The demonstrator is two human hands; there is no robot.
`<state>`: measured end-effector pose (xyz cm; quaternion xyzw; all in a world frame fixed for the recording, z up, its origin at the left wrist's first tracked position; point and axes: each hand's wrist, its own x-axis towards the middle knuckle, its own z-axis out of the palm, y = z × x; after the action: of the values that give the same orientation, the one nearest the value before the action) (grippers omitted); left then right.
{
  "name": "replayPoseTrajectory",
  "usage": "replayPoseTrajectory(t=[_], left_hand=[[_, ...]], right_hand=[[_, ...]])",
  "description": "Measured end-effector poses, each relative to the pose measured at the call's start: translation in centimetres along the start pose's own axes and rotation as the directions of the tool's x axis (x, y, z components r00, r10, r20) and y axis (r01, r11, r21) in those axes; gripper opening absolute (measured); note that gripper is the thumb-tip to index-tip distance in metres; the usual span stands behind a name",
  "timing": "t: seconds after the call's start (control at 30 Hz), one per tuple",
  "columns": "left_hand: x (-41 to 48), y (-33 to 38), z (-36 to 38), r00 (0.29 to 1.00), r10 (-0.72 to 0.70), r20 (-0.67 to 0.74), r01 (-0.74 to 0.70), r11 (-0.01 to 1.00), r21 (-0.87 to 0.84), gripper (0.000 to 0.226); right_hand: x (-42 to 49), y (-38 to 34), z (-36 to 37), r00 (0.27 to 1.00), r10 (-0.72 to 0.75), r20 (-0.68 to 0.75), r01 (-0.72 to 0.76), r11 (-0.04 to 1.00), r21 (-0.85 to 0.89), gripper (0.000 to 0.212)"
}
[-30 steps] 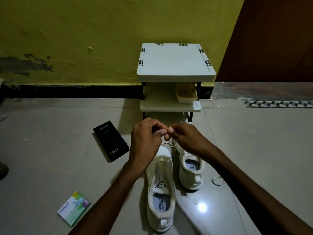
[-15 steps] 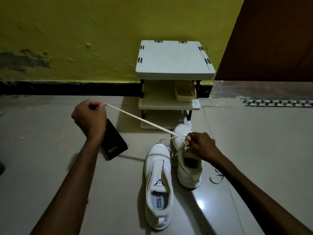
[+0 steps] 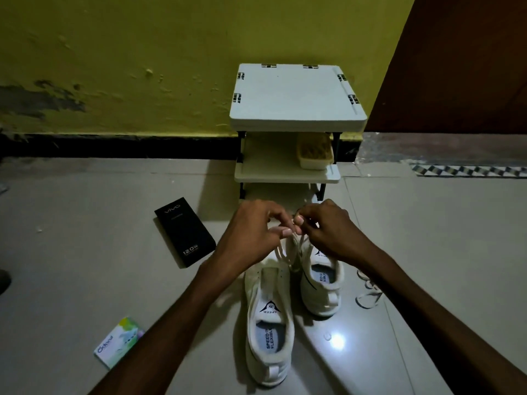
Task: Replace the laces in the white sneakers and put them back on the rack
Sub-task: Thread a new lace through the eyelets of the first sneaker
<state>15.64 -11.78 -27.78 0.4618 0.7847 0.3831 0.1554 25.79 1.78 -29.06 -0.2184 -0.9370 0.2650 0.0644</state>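
Two white sneakers stand side by side on the tiled floor in front of the white rack point(image 3: 296, 109). The left sneaker point(image 3: 269, 323) shows an open tongue with no lace over it. Over the toe end of the right sneaker point(image 3: 320, 283) my left hand point(image 3: 253, 238) and my right hand point(image 3: 328, 232) meet, fingertips together, both pinching a cream lace point(image 3: 295, 246) that runs down into the shoe's eyelets. A loose lace point(image 3: 368, 292) lies coiled on the floor right of the right sneaker.
A black phone box point(image 3: 184, 232) lies left of my hands. A small green and white packet point(image 3: 118, 342) sits near the lower left. A tan brush point(image 3: 315, 153) rests on the rack's middle shelf. A yellow wall and dark door stand behind.
Half a second ago my left hand was stretched far left, pulling the lace taut. It has come back to the right hand above the right sneaker, and the lace now hangs slack.
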Motion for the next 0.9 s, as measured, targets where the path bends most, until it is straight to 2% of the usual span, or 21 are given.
replayPoseTrajectory(t=[0.17, 0.27, 0.43, 0.6, 0.7, 0.73, 0.8, 0.87, 0.9], left_hand=[[-0.2, 0.4, -0.7, 0.999, 0.02, -0.049, -0.014, 0.994, 0.105, 0.018], [0.1, -0.2, -1.5, 0.985, -0.063, -0.161, 0.088, 0.984, 0.155, 0.015], [2.1, -7.0, -5.3, 0.853, -0.198, -0.483, 0.342, 0.911, 0.23, 0.013], [2.3, -12.8, -7.6, 0.706, -0.349, -0.616, 0.57, 0.796, 0.202, 0.021], [1.9, -12.2, -6.9, 0.675, -0.436, -0.595, 0.627, 0.764, 0.152, 0.019], [1.8, -11.7, -6.4, 0.693, -0.431, -0.578, 0.625, 0.758, 0.185, 0.016], [1.6, -10.1, -4.5, 0.777, -0.403, -0.484, 0.569, 0.779, 0.264, 0.012], [1.1, -7.7, -2.6, 0.871, -0.324, -0.37, 0.446, 0.838, 0.315, 0.013], [0.9, -6.5, -1.7, 0.907, -0.275, -0.319, 0.37, 0.883, 0.289, 0.014]], right_hand=[[-0.2, -1.1, -0.3, 0.999, -0.004, 0.044, 0.005, 0.999, -0.039, 0.024], [-0.3, -1.6, -0.7, 0.998, -0.013, 0.058, 0.014, 1.0, -0.012, 0.032], [-1.1, -1.0, -2.2, 0.997, 0.009, 0.074, -0.01, 1.0, 0.012, 0.039], [-1.9, 0.6, -2.3, 0.988, 0.113, 0.102, -0.1, 0.987, -0.122, 0.041], [-2.0, 0.5, -1.8, 0.981, 0.139, 0.136, -0.118, 0.98, -0.158, 0.038], [-1.9, 0.4, -1.6, 0.981, 0.144, 0.13, -0.122, 0.98, -0.16, 0.038], [-1.6, 0.1, -1.4, 0.983, 0.143, 0.119, -0.124, 0.98, -0.153, 0.038], [-1.4, -0.2, -1.1, 0.982, 0.131, 0.134, -0.112, 0.984, -0.14, 0.038], [-1.3, -0.4, -1.0, 0.982, 0.128, 0.141, -0.109, 0.985, -0.134, 0.037]])
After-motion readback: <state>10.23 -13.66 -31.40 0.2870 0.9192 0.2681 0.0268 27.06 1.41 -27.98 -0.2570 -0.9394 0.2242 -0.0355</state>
